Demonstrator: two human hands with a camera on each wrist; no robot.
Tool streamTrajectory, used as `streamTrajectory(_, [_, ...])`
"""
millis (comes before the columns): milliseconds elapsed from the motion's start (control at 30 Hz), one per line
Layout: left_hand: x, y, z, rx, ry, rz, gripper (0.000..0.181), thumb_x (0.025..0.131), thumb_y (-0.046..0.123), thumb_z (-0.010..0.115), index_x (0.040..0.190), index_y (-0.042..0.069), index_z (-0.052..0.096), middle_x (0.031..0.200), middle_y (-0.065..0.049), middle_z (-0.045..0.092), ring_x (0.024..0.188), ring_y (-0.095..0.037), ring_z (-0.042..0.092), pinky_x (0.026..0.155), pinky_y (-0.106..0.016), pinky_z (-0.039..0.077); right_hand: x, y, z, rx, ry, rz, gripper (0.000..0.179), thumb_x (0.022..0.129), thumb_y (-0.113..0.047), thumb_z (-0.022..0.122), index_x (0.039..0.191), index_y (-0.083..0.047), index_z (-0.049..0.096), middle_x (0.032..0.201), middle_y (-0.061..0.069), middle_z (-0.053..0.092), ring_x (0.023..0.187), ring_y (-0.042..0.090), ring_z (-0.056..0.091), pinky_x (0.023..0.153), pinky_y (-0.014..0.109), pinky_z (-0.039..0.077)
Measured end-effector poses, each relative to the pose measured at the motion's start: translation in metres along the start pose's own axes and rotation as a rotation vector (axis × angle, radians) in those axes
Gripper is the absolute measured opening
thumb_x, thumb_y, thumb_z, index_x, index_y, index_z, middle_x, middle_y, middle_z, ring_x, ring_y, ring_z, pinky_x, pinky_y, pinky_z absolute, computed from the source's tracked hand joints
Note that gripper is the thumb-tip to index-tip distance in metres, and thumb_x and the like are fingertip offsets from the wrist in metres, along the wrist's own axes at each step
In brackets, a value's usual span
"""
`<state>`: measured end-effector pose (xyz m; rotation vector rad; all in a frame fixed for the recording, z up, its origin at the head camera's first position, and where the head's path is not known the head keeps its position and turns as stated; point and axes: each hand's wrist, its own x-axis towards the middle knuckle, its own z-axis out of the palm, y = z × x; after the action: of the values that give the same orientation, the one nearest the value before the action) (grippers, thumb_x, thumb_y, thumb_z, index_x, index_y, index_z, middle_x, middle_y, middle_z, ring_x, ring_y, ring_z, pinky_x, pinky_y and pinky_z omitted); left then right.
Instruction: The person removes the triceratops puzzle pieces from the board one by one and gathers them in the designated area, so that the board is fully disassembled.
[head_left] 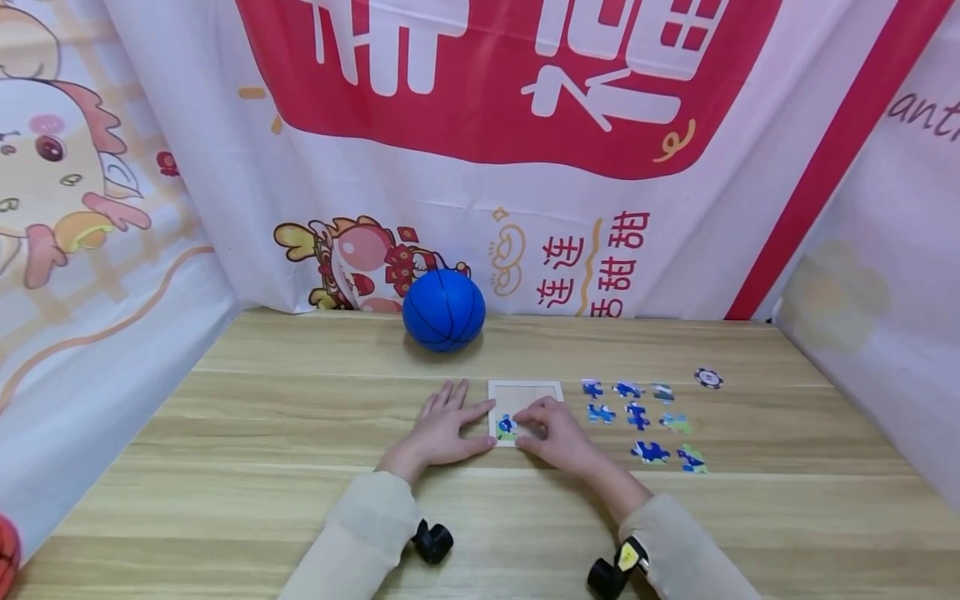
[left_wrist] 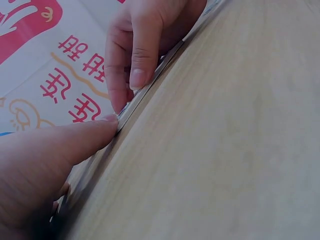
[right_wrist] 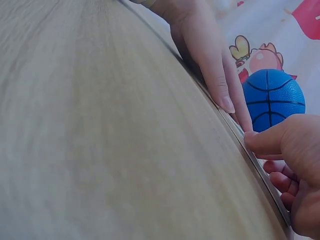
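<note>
A small blue and green jigsaw piece [head_left: 507, 427] lies in the lower left corner of a shallow white-edged puzzle tray [head_left: 525, 384]. My left hand [head_left: 442, 433] lies spread at the tray's left side, index finger and thumb touching its edge. From the right, my right hand [head_left: 555, 435] reaches over the tray with bent fingers. Its index fingertip is at the piece and its thumb stays apart, near the tray's lower edge. In the left wrist view the right hand [left_wrist: 145, 45] points down at the thin tray. The right wrist view shows the left hand [right_wrist: 207, 55] along the tray edge.
Several loose jigsaw pieces [head_left: 637, 416] lie in rough rows right of the tray. Beyond them is a round dark-and-white chip [head_left: 708, 378]. A blue ball [head_left: 444, 310] stands behind the tray near the printed cloth. Part of an orange ball [head_left: 7, 548] shows at far left.
</note>
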<state>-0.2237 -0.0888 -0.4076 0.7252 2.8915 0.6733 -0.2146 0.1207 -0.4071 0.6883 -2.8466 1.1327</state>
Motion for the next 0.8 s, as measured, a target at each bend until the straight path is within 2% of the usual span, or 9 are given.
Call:
streamTrajectory(300, [-0.0017, -0.0008, -0.0009, -0.003, 0.015, 0.005, 0.060, 0.079, 0.055, 0.048, 0.130, 0.027, 0.040, 0.141, -0.017, 0.011, 0.126, -0.036, 0.000, 0.097, -0.050, 0.003, 0.0042, -0.0031, 0.0021, -0.024, 0.007, 0.006, 0.027, 0.071, -0.021, 0.070, 0.095, -0.012, 0.062, 0.096, 0.000, 0.049, 0.089, 0.017, 0.044, 0.079, 0.036, 0.036])
streamTrajectory(467, [-0.0013, -0.0008, 0.0007, -0.012, 0.008, 0.001, 0.060, 0.078, 0.055, 0.049, 0.130, 0.027, 0.040, 0.141, -0.017, 0.010, 0.126, -0.035, -0.001, 0.097, -0.050, 0.002, 0.0056, -0.0016, 0.0055, -0.040, 0.044, -0.010, 0.025, 0.070, -0.018, 0.070, 0.090, -0.010, 0.059, 0.092, 0.000, 0.049, 0.086, 0.017, 0.043, 0.077, 0.036, 0.035])
streamTrajectory(633, [-0.0008, -0.0011, 0.0007, -0.017, 0.011, 0.003, 0.060, 0.078, 0.055, 0.049, 0.130, 0.027, 0.040, 0.141, -0.017, 0.011, 0.127, -0.034, 0.000, 0.097, -0.050, 0.003, 0.0063, -0.0022, 0.0068, 0.057, 0.036, 0.009, 0.023, 0.071, -0.010, 0.069, 0.089, -0.009, 0.055, 0.081, -0.001, 0.050, 0.074, 0.014, 0.045, 0.067, 0.030, 0.039])
streamTrajectory(800, [0.0001, -0.0007, 0.0003, -0.020, 0.017, 0.006, 0.060, 0.078, 0.056, 0.049, 0.130, 0.026, 0.041, 0.141, -0.017, 0.011, 0.127, -0.035, 0.000, 0.098, -0.050, 0.003, 0.0056, -0.0032, 0.0065, 0.144, 0.028, 0.052, 0.023, 0.073, -0.007, 0.067, 0.090, -0.011, 0.052, 0.077, -0.001, 0.052, 0.070, 0.014, 0.046, 0.063, 0.029, 0.040])
